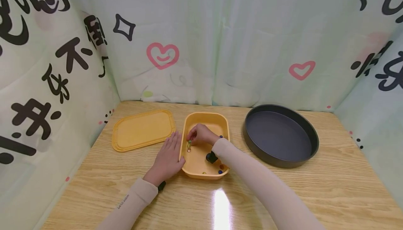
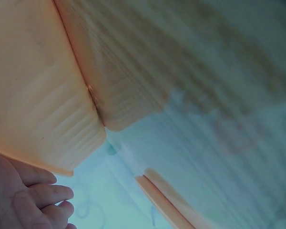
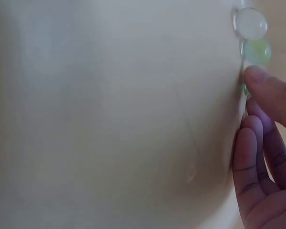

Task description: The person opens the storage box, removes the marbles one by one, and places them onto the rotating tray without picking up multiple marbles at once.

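A yellow rectangular box (image 1: 206, 176) stands in the middle of the wooden table with several glass marbles inside. My right hand (image 1: 201, 134) reaches into it, pinching a green marble (image 3: 245, 88) between thumb and fingers at the left wall; fingers hide most of it. Beside the thumb, a yellow-green marble (image 3: 257, 51) and a clear marble (image 3: 251, 24) line up along that wall. A blue marble (image 1: 220, 172) and a reddish-brown one (image 1: 221, 167) lie near the front right corner. Fingers extended, my left hand (image 1: 170, 156) rests along the box's left side, thumb at the rim.
Left of the box lies a flat yellow lid (image 1: 143, 130), close to the left fingertips. A round dark grey pan (image 1: 280, 135) stands to the right, beyond the right forearm. Printed curtains (image 1: 201, 41) enclose the table at the back and sides.
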Tool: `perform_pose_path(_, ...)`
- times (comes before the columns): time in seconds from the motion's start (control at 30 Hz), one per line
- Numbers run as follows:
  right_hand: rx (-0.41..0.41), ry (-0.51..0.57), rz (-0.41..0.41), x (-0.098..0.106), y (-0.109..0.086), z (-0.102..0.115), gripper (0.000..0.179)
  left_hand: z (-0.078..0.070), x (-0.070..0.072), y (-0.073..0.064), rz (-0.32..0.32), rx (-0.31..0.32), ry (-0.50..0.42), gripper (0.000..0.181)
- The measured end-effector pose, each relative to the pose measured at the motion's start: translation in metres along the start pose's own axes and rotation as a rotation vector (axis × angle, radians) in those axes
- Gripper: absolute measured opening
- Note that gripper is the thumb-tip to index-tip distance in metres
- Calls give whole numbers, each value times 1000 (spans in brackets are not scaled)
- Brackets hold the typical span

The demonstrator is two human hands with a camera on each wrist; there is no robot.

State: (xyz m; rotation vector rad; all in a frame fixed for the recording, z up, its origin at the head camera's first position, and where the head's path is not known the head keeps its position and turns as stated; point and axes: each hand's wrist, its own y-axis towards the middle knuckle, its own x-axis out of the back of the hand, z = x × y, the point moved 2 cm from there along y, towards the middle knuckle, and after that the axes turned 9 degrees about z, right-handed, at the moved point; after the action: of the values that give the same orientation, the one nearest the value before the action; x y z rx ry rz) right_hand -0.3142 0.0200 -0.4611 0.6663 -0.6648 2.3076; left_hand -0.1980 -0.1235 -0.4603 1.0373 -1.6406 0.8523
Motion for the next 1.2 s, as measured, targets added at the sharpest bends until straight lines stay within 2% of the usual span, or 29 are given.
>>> perform_pose_path(0.4,-21,-31,-5,3,1,-2,12,-1,-1,0,-9,0,1,71)
perform_pose_path(0.53,17,-15,-20,5,1,-2,12,-1,-1,0,9,8,4,71)
perform_pose_path(0.97,132,138,-75,17,-13,6,14,-1,0,-1,-16,-14,11,71)
perform_pose_path(1.2,156,208,-109,29,-28,13,16,-1,2,-1,-14,-8,-3,71)
